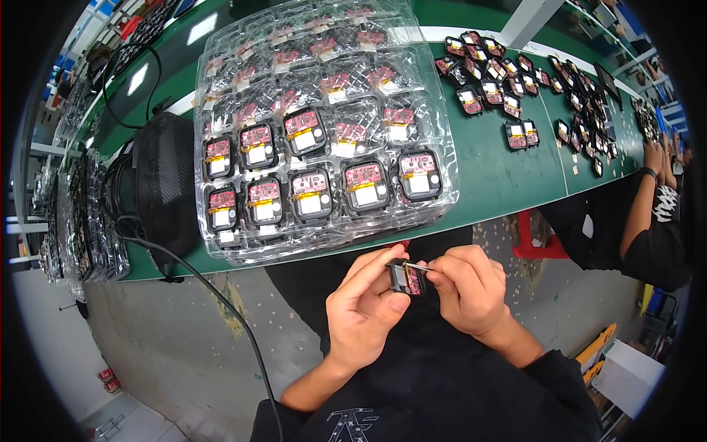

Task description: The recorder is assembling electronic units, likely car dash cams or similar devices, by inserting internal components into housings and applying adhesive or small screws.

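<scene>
Head cam: left hand pinches a little black case with a red board, just off the bench's near edge; right hand pinches a thin metal tool at its upper end.

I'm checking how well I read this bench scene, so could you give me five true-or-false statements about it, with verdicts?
1. The left hand holds a small black device. True.
2. The right hand is empty. False: the right hand holds a thin metallic tool.
3. Clear plastic trays lie stacked on the green table. True.
4. The black case lies right of the trays. False: the case lies left of them.
5. Loose devices lie right of the trays. True.
</scene>
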Action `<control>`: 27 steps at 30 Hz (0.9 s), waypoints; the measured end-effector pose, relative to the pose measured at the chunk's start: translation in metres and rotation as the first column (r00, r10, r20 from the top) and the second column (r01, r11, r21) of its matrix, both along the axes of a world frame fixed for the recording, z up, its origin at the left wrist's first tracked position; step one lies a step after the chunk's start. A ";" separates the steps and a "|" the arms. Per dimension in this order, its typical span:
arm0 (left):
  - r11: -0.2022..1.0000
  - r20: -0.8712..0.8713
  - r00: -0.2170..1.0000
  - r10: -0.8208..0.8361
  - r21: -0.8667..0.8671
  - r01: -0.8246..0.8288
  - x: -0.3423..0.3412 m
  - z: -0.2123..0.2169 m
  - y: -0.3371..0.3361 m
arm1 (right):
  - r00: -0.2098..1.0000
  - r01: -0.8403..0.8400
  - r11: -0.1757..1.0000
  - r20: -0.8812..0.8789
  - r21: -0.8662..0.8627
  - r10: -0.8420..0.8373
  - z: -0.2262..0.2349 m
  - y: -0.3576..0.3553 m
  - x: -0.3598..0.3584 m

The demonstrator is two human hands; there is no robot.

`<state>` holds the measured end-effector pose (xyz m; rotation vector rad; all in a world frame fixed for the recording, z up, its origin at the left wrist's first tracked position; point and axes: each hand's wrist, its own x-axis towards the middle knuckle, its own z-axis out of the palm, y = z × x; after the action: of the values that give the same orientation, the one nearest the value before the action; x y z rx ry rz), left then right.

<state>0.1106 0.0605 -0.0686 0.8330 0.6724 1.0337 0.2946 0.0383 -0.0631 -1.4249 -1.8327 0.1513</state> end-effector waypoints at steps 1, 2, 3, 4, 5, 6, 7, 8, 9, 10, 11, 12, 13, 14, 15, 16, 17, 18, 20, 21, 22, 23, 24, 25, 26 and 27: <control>1.000 -0.002 1.000 0.001 0.002 -0.001 -0.001 0.002 -0.001 | 1.000 -0.023 1.000 -0.015 -0.004 0.023 0.001 0.000 0.002; 0.995 -0.051 0.999 0.006 0.096 -0.001 -0.002 0.003 -0.001 | 1.000 -0.024 1.000 -0.017 0.001 0.024 0.003 0.001 0.005; 0.982 -0.100 0.995 0.017 0.189 0.002 -0.003 0.004 0.000 | 0.990 -0.033 0.999 -0.135 -0.043 0.027 0.005 0.002 0.008; 0.968 -0.119 0.991 0.057 0.248 -0.026 -0.002 0.008 0.003 | 0.967 -0.049 0.995 -0.252 -0.085 0.027 0.008 0.003 0.011; 0.967 -0.117 0.992 0.055 0.252 -0.024 -0.004 0.011 0.005 | 0.931 -0.034 0.983 -0.363 -0.183 -0.035 0.013 -0.004 0.012; 0.905 -0.219 0.968 0.123 0.426 -0.018 -0.007 0.012 0.009 | 0.911 -0.069 0.972 -0.411 -0.224 -0.030 0.018 -0.010 0.014; 0.812 -0.303 0.930 0.207 0.583 0.009 -0.008 0.015 0.013 | 0.888 -0.106 0.959 -0.459 -0.263 -0.027 0.024 -0.013 0.016; 0.796 -0.301 0.920 0.252 0.605 -0.020 -0.003 0.023 0.014 | 0.880 -0.162 0.959 -0.473 -0.232 0.034 0.032 -0.011 0.015; 0.794 -0.303 0.918 0.256 0.607 -0.021 0.000 0.023 0.016 | 0.868 -0.224 0.954 -0.486 -0.201 0.102 0.041 -0.004 0.012; 0.722 -0.305 0.902 0.305 0.691 -0.010 0.002 0.023 0.019 | 0.884 -0.252 0.948 -0.443 -0.192 0.145 0.048 0.000 0.009; 0.641 -0.298 0.887 0.351 0.768 0.005 0.005 0.024 0.022 | 0.891 -0.234 0.956 -0.432 -0.175 0.139 0.052 0.004 0.001; 0.586 -0.322 0.852 0.414 0.810 0.022 0.008 0.029 0.026 | 0.916 -0.218 0.969 -0.367 -0.115 0.163 0.052 0.009 -0.001; 0.548 -0.324 0.833 0.449 0.836 0.030 0.007 0.033 0.032 | 0.936 -0.206 0.977 -0.300 -0.052 0.182 0.053 0.015 -0.002; 0.531 -0.374 0.790 0.487 0.844 0.073 0.003 0.038 0.038 | 0.948 -0.194 0.981 -0.261 -0.014 0.184 0.054 0.022 -0.001; 0.514 -0.418 0.741 0.525 0.850 0.115 -0.004 0.046 0.043 | 0.958 -0.184 0.983 -0.221 0.026 0.185 0.058 0.030 0.000; 0.506 -0.413 0.717 0.562 0.857 0.097 -0.009 0.052 0.048 | 0.972 -0.149 0.987 -0.176 0.066 0.159 0.063 0.038 0.001; 0.480 -0.418 0.651 0.634 0.872 0.092 -0.013 0.059 0.051 | 0.985 -0.116 0.983 -0.111 0.141 0.132 0.066 0.049 0.000; 0.449 -0.446 0.595 0.669 0.880 0.154 -0.018 0.061 0.059 | 0.994 -0.094 0.974 -0.035 0.207 0.104 0.066 0.063 0.001; 0.475 -0.546 0.494 0.676 0.836 0.274 -0.024 0.066 0.078 | 0.994 -0.077 0.957 0.090 0.279 0.053 0.065 0.091 0.001; 0.502 -0.619 0.438 0.652 0.785 0.362 -0.026 0.074 0.086 | 0.989 -0.077 0.955 0.140 0.288 0.038 0.066 0.104 0.001; 0.496 -0.630 0.401 0.664 0.774 0.394 -0.025 0.075 0.092 | 0.986 -0.075 0.954 0.162 0.291 0.028 0.064 0.115 0.000; 0.492 -0.638 0.356 0.683 0.762 0.422 -0.026 0.073 0.099 | 0.986 -0.085 0.949 0.164 0.303 0.036 0.061 0.123 0.000; 0.486 -0.629 0.351 0.693 0.768 0.417 -0.026 0.069 0.104 | 0.964 -0.112 0.972 0.261 0.207 0.056 0.060 0.130 0.000; 0.478 -0.625 0.297 0.722 0.761 0.439 -0.026 0.065 0.108 | 0.932 -0.127 0.986 0.354 0.106 0.082 0.059 0.136 -0.001; 0.474 -0.620 0.241 0.747 0.751 0.460 -0.027 0.062 0.110 | 0.927 -0.153 0.983 0.358 0.101 0.107 0.058 0.139 -0.004; 0.474 -0.615 0.237 0.752 0.754 0.455 -0.027 0.060 0.111 | 0.926 -0.160 0.981 0.361 0.106 0.112 0.060 0.140 -0.006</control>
<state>0.0832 0.1715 -0.0081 2.6270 1.3790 0.9302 0.2886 0.1782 -0.0031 -1.2918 -2.1918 -0.1690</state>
